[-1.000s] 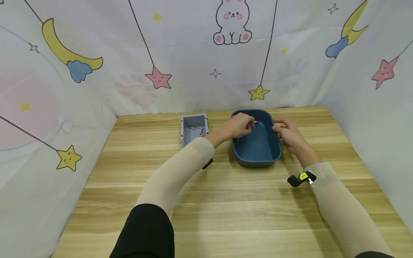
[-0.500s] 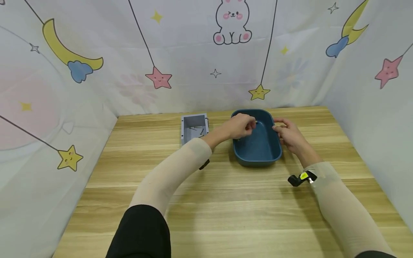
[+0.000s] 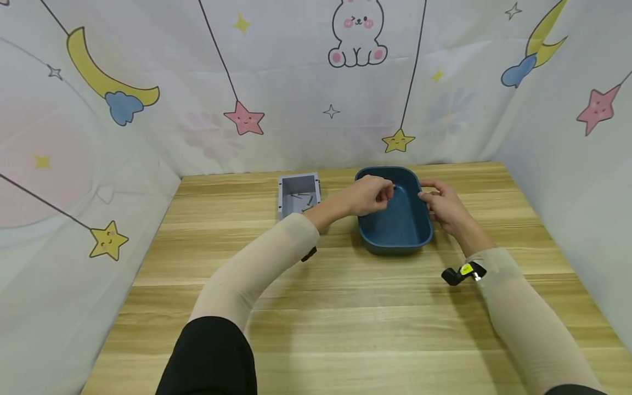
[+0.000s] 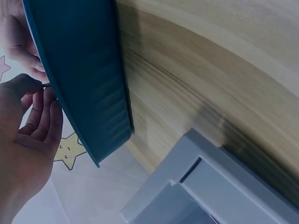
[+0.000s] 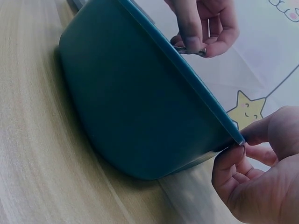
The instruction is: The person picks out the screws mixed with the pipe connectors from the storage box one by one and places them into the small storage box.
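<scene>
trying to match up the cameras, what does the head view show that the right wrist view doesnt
Only the head view shows the grey box left of the blue tub, with small dark pieces inside, the wooden table as a whole, both sleeved forearms and the cartoon curtain all round.

Only the right wrist view shows the tub's outer wall from low down and, close up, the small metal piece pinched in the left hand above the rim.

Both show the tub, the left hand over it, and the right hand holding its right rim.
</scene>
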`<state>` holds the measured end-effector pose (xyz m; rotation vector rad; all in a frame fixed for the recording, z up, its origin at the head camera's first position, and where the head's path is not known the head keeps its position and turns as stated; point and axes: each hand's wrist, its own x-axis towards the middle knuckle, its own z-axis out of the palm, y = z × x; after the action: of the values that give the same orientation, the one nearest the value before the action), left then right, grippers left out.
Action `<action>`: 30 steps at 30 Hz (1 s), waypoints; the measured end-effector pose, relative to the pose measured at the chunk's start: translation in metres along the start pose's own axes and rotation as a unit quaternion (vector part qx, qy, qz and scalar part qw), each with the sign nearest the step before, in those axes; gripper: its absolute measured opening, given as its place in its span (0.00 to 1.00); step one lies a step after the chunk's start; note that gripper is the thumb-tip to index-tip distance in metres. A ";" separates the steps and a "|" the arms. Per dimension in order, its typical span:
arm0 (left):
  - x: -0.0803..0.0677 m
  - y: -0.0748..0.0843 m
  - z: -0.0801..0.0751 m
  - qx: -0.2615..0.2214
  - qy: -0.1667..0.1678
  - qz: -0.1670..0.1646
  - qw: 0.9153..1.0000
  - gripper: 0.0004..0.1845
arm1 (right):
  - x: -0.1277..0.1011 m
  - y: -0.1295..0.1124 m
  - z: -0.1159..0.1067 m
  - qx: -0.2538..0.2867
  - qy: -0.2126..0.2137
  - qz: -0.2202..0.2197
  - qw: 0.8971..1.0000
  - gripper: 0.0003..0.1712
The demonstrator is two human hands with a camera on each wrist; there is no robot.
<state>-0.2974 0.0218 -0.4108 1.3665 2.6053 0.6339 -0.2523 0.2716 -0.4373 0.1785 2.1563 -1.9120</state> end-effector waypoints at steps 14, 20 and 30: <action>-0.010 -0.006 -0.002 -0.012 0.018 0.005 1.000 0.04 | -0.003 -0.004 0.002 0.016 -0.002 0.007 1.000 0.29; -0.013 -0.008 -0.007 -0.040 0.015 -0.008 0.999 0.04 | 0.002 0.002 -0.001 0.011 0.002 0.006 1.000 0.29; -0.016 -0.007 -0.014 -0.059 0.019 -0.013 0.998 0.06 | 0.006 0.009 0.002 0.016 0.004 -0.005 1.000 0.28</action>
<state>-0.2974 0.0011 -0.4021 1.2972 2.5641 0.8044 -0.2561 0.2707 -0.4475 0.1818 2.1352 -1.9557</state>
